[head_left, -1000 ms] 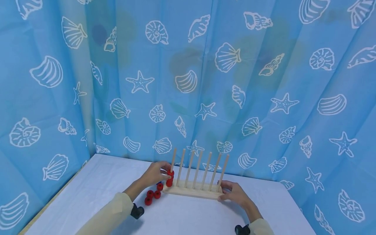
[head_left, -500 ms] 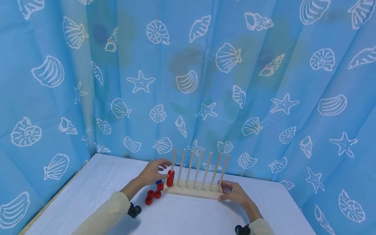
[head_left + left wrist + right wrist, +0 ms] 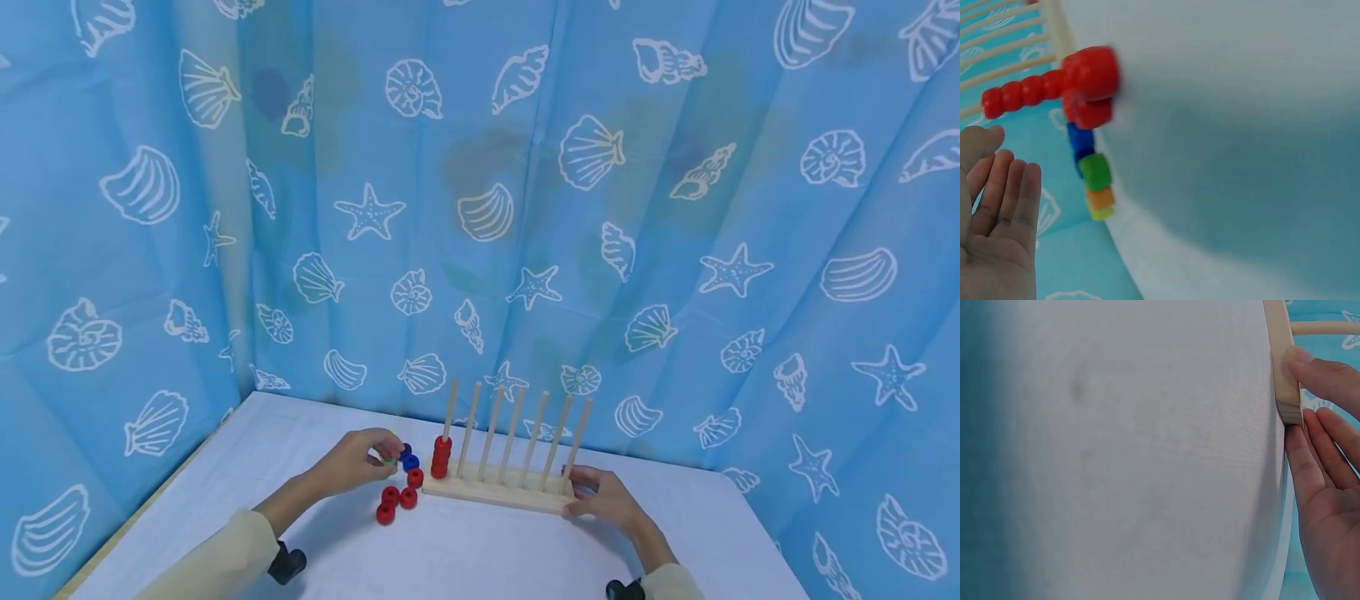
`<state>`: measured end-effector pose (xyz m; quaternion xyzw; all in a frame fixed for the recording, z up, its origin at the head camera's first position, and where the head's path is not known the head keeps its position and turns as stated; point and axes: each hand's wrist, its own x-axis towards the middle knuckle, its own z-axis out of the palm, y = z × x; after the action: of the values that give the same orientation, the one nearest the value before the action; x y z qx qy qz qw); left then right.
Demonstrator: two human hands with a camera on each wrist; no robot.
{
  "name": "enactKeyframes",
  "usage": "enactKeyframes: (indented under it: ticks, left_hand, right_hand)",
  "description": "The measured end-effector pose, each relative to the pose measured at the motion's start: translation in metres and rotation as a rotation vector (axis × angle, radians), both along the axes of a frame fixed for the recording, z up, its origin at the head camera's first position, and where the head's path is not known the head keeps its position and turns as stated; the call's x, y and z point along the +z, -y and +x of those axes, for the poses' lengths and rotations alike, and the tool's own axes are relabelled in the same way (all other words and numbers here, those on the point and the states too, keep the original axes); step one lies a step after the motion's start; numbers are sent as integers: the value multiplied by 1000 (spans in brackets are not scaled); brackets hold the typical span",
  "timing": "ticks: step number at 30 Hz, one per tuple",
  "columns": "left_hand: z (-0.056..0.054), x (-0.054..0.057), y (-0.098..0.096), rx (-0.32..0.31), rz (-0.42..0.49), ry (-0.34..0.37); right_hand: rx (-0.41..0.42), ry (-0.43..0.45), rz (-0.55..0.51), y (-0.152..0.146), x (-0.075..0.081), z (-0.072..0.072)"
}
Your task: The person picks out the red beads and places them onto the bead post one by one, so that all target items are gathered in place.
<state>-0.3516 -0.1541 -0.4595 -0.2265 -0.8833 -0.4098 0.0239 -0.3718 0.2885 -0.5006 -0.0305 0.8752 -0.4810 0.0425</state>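
Note:
A wooden peg stand (image 3: 495,493) with several upright pegs rests on the table. Its leftmost peg carries a stack of several red beads (image 3: 441,458). My right hand (image 3: 606,498) grips the stand's right end, thumb on the front and fingers behind, as the right wrist view shows. Left of the stand, my left hand (image 3: 356,461) hovers beside the loose beads with nothing between thumb and fingers. Loose red beads (image 3: 391,495) lie nearest me. Behind them come blue beads (image 3: 411,463), then a green bead (image 3: 1096,172), an orange bead (image 3: 1100,199) and a yellow-green bead (image 3: 1102,213), partly hidden by the hand in the head view.
A white cloth (image 3: 480,558) covers the table. Blue curtains (image 3: 465,250) with white shell prints stand close behind the stand and along both sides. The table's left edge (image 3: 150,510) shows beside the curtain.
My left hand has let go of the top red bead on the leftmost peg and moved left, away from the stand toward the blue and green beads. The right hand keeps its grip.

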Motion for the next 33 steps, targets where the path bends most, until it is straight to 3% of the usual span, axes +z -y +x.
enactKeyframes:
  ticks: [7, 15, 29, 33]
  left_hand:
    - [11, -12, 1, -123, -84, 56]
    - [10, -22, 6, -104, -107, 93]
    - [6, -34, 13, -147, -118, 77]
    - [3, -35, 13, -128, -103, 88]
  right_hand:
    - [-5, -6, -9, -2, -3, 0]
    - [29, -11, -22, -2, -1, 1]
    - [6, -7, -8, 0, 0, 1]
    - [0, -13, -5, 0, 1, 3]
